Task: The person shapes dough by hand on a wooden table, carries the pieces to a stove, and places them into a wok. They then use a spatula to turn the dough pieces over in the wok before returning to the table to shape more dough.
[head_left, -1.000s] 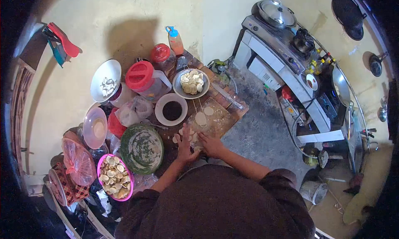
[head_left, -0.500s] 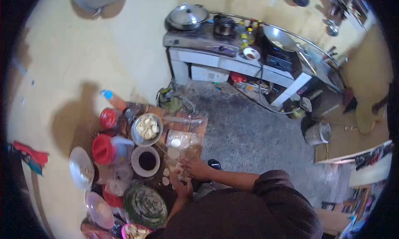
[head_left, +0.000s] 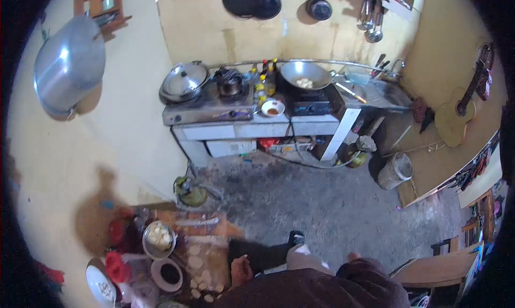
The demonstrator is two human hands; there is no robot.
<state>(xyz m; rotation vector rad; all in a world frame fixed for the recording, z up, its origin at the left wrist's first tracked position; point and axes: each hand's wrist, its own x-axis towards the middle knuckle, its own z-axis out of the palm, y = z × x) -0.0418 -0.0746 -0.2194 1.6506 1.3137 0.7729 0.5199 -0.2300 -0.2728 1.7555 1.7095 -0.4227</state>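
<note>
My left hand (head_left: 241,270) is beside the table's right edge, its fingers curled in; whatever they may hold is hidden. On the table's board, left of that hand, lie several flat pale rounds that look like dough (head_left: 201,283), with bigger rounds (head_left: 195,262) farther back. My right hand (head_left: 353,256) shows only in small part past the dark sleeve, away from the table, so its fingers cannot be made out. Left of the rounds are a bowl of pale chunks (head_left: 160,237) and a white bowl with dark liquid (head_left: 170,274).
A stove counter (head_left: 209,115) runs along the far wall, with a lidded pan (head_left: 185,82) and a wok holding pale pieces (head_left: 304,83). A green gas cylinder (head_left: 192,194) stands on the floor by the table. At right are a bucket (head_left: 396,171) and a guitar (head_left: 455,117).
My view has swung up toward the stove. Both hands have come off the rounds on the board; the right has gone off to the right, and the left is at the table's edge.
</note>
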